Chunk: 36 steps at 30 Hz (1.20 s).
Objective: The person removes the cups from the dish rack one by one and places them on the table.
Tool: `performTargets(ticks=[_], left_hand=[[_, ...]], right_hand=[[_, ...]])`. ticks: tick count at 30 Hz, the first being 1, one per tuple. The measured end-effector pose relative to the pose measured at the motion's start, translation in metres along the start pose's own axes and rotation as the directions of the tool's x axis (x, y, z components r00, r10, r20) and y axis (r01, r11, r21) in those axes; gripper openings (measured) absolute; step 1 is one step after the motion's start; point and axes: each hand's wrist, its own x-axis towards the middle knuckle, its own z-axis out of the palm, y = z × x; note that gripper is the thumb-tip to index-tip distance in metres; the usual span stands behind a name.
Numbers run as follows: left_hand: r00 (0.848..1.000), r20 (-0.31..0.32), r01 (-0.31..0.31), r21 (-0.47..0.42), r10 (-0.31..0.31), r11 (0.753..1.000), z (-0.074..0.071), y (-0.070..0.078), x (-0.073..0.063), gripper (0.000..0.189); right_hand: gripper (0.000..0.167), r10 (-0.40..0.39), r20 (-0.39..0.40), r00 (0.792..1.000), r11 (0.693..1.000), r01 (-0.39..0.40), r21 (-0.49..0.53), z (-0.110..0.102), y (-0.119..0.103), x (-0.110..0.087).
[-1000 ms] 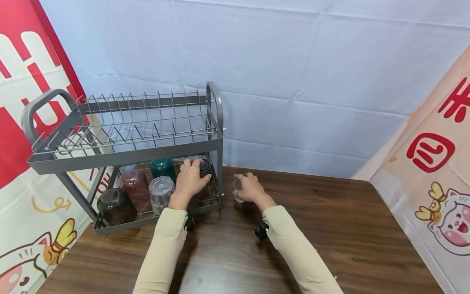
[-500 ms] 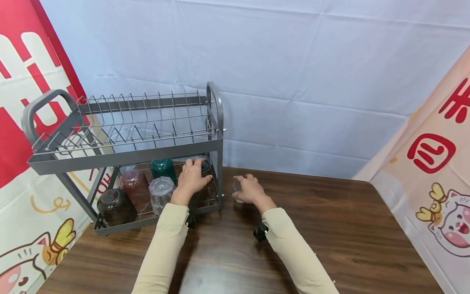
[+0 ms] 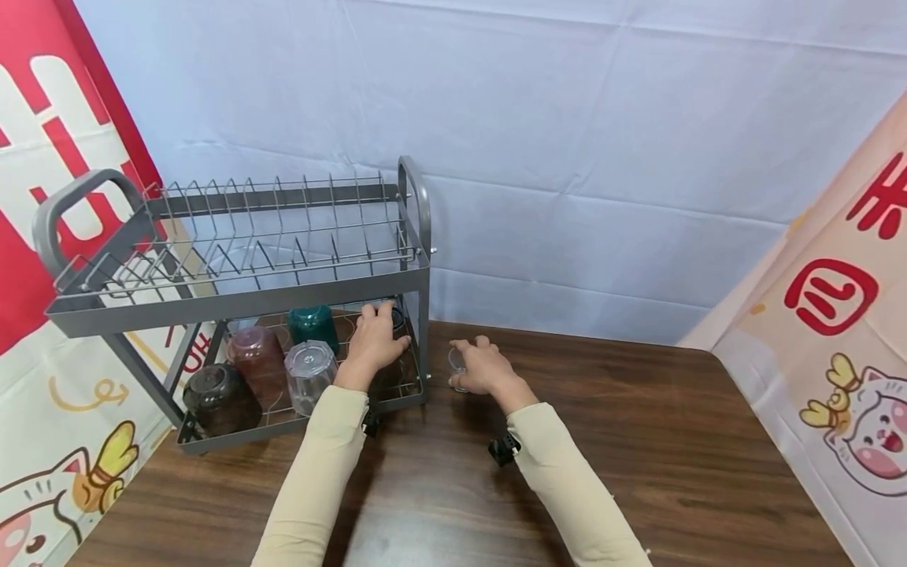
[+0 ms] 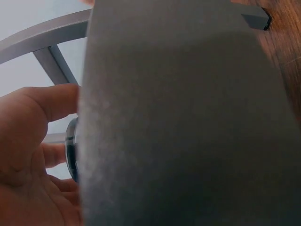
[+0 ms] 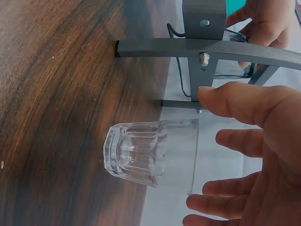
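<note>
My left hand reaches into the lower tier of the grey dish rack, at its right end. A dark-tinted glass stands there beside its fingers. In the left wrist view a rack post hides the fingertips and most of the glass; a gap shows between palm and glass, so contact is unclear. Outside the rack, a clear faceted glass stands upright on the table. My right hand hovers around its rim with the fingers spread; the lower fingertips come close to the rim.
Several upside-down glasses occupy the lower tier: a smoky one, a pink one, a clear one and a teal one. Wire dividers line the upper tier. Brown table extends right; a pale cloth hangs behind.
My left hand's fingertips have shifted slightly upward and farther in beside the dark glass. The right hand stays nearly in place around the clear glass.
</note>
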Motion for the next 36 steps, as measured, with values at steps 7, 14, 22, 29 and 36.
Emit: performTargets(ticks=[7,14,22,29,36], left_hand=[[1.0,-0.013,0.007,-0.003,-0.007,1.0,0.0,-0.001,0.005,0.062],[1.0,-0.031,0.005,-0.015,-0.006,1.0,0.0,-0.003,0.008,0.061],[0.997,-0.071,-0.02,-0.015,0.019,1.0,-0.009,0.004,0.002,0.061],[0.997,-0.077,-0.025,-0.015,0.024,1.0,-0.013,0.007,-0.006,0.061],[0.993,-0.118,-0.022,-0.036,0.018,0.999,-0.014,0.006,-0.022,0.062]], right_hand=[[0.068,-0.02,-0.005,1.0,1.0,0.02,-0.002,-0.003,-0.001,-0.007],[0.069,-0.022,-0.021,1.0,1.0,0.022,0.0,-0.002,0.0,-0.009],[0.07,-0.031,-0.025,0.999,0.999,0.031,0.011,-0.009,0.0,-0.014],[0.067,-0.045,-0.042,0.998,0.999,0.045,0.012,-0.006,0.002,-0.017],[0.059,-0.077,-0.055,0.996,0.997,0.076,-0.009,-0.005,-0.002,-0.024]])
